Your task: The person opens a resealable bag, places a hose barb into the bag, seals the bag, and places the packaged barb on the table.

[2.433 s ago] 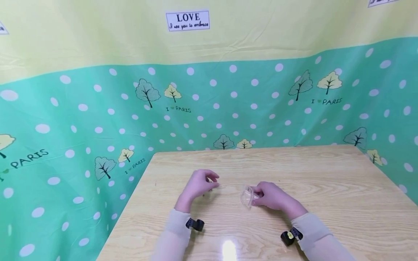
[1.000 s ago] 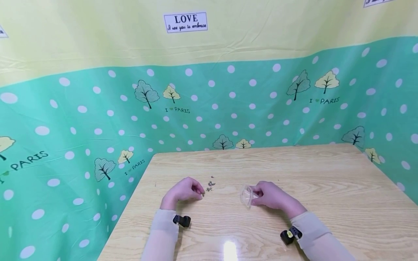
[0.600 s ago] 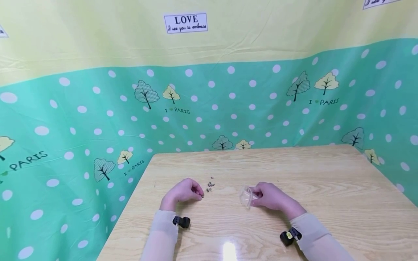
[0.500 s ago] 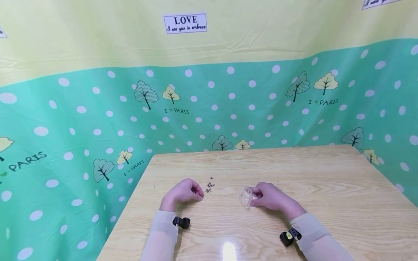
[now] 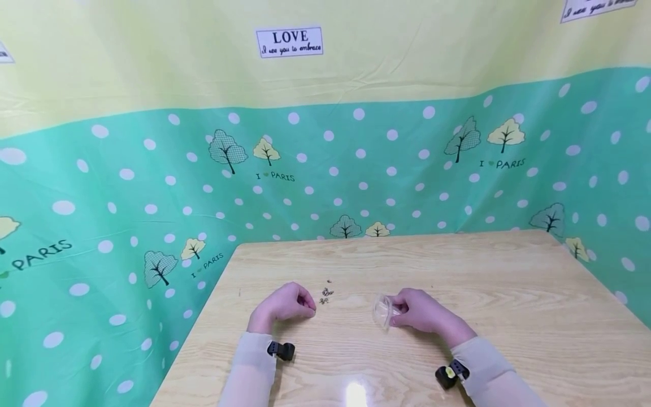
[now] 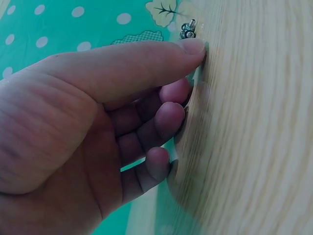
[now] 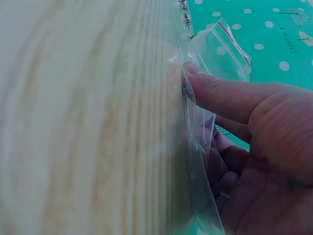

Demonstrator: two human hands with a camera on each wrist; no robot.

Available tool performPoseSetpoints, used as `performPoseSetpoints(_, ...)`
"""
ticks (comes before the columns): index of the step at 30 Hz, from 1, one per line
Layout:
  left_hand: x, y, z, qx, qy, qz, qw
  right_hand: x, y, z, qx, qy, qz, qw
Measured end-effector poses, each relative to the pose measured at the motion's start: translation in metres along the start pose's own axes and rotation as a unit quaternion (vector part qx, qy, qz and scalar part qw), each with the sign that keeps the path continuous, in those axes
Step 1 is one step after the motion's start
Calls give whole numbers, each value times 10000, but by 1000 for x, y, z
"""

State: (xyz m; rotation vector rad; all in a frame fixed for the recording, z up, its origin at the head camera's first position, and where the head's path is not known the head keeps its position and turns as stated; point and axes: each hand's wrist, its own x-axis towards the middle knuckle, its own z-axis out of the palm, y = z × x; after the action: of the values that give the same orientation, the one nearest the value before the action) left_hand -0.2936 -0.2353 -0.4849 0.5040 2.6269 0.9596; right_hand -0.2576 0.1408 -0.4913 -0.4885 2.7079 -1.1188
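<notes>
My right hand (image 5: 419,310) pinches a clear plastic zip bag (image 5: 382,311) between thumb and fingers. Its mouth, with a red zip line, gapes toward the left in the right wrist view. My left hand (image 5: 285,304) is low over the wooden table, fingers curled and thumb tip close to the fingertips at the wood. A small metal screw is at those fingertips, hidden now by the thumb. Just beyond, several small dark-silver metal pieces (image 5: 326,292) that look like screws lie in a loose cluster, also seen past the thumb as metal pieces (image 6: 188,30) in the left wrist view.
The pale wooden table (image 5: 458,265) spreads around both hands. A green and yellow patterned cloth (image 5: 325,158) hangs behind it and down the left and right sides. Each wrist wears a small black camera (image 5: 287,351) on a strap.
My left hand has drawn back from over the metal pieces, uncovering them, and its fingertips now cover the nearest screw. The right hand keeps its hold on the bag. The head view has tilted slightly.
</notes>
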Motion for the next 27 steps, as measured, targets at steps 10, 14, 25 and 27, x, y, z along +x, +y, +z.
performPoseSetpoints(10, -1, 1, -3, 5, -2, 25, 10000, 1, 0, -2, -74, -14, -9, 10000)
performPoseSetpoints(14, -1, 2, -4, -24, -10, -24, 10000, 1, 1, -2, -80, -35, -48, 10000)
performPoseSetpoints(25, -1, 0, -4, 150, 9, 24, 9999, 2, 2, -1, -93, -77, -107, 9999)
performPoseSetpoints(27, -1, -1, -4, 168, 13, 29, 9999, 1, 2, -1, -85, -93, -139, 9998)
